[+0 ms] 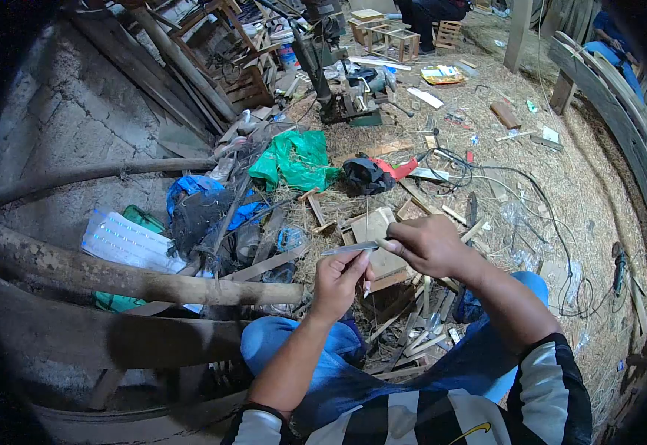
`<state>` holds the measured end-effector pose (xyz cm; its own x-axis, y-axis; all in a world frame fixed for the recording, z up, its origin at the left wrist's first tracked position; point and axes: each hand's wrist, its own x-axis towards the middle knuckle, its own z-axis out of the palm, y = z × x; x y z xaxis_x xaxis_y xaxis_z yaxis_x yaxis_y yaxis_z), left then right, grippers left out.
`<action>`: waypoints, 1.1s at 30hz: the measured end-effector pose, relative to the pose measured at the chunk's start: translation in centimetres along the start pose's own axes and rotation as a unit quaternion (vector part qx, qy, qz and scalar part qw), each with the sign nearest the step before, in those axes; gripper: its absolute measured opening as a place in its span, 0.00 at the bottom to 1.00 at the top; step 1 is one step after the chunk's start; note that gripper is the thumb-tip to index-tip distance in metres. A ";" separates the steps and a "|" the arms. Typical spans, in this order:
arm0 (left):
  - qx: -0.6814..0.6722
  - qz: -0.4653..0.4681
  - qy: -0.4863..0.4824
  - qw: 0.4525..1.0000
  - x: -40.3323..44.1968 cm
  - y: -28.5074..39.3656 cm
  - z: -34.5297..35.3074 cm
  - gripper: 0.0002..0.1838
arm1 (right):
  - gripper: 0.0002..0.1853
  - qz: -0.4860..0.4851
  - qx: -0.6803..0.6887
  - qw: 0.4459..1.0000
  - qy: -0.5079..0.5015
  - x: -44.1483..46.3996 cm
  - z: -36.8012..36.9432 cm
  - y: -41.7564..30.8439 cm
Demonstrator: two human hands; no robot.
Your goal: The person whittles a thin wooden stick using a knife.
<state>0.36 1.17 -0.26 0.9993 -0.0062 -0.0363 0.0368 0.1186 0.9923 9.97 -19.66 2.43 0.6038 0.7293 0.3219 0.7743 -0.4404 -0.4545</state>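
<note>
My left hand is closed, with its thumb and fingers pinched round a thin, pale, flat piece that has a pointed left end. At the piece's right end, the fingers of my right hand are closed on it too. A small whitish bit hangs just below my left fingertips. Both hands are close together above my knees, over a light wooden box or block. The exact material of the thin piece cannot be made out.
Wood scraps lie between my legs. A pole runs along the left. Ahead are a green bag, a machine and a black cable. Two other people sit far back, one in blue at right.
</note>
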 end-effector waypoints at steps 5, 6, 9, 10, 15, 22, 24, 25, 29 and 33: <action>0.019 0.009 -0.001 1.000 0.1 0.0 0.0 0.15 | 0.17 0.007 -0.018 1.000 -0.007 0.3 0.5 1.2; -0.003 -0.003 0.002 1.000 0.2 0.1 -0.2 0.15 | 0.17 0.010 -0.025 0.999 0.019 0.3 0.7 1.7; -0.023 -0.021 0.001 1.000 0.0 0.2 0.0 0.15 | 0.18 0.066 -0.057 0.995 0.041 0.9 -0.4 3.4; -0.022 -0.024 0.000 0.999 -0.1 0.2 0.1 0.14 | 0.18 0.116 -0.080 0.989 0.038 1.1 -0.9 3.9; -0.026 -0.030 0.021 0.999 0.0 0.4 0.5 0.13 | 0.17 0.068 -0.019 0.994 0.081 0.7 -0.8 2.0; 0.047 0.018 0.017 0.999 0.2 -0.7 -0.1 0.13 | 0.14 -0.006 -0.015 1.000 0.008 0.0 1.0 0.5; 0.018 -0.004 0.029 0.999 0.0 -0.1 0.3 0.14 | 0.14 0.018 -0.023 1.000 0.009 0.1 0.5 0.6; -0.011 -0.025 0.041 0.999 -0.1 0.1 0.4 0.14 | 0.14 0.040 -0.032 0.999 0.011 0.3 0.2 0.8; -0.017 -0.022 0.040 0.999 -0.3 0.0 0.3 0.13 | 0.15 0.136 -0.077 0.986 0.063 1.0 0.0 4.1; 0.015 -0.023 0.034 0.999 -0.3 0.3 0.4 0.13 | 0.15 0.135 -0.038 0.986 0.089 0.9 -0.8 3.3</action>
<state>0.09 0.79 0.10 0.9944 0.0572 -0.0894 0.0840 0.0906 0.9923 13.22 -20.86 1.89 0.8078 0.4799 0.3423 0.5894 -0.6486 -0.4816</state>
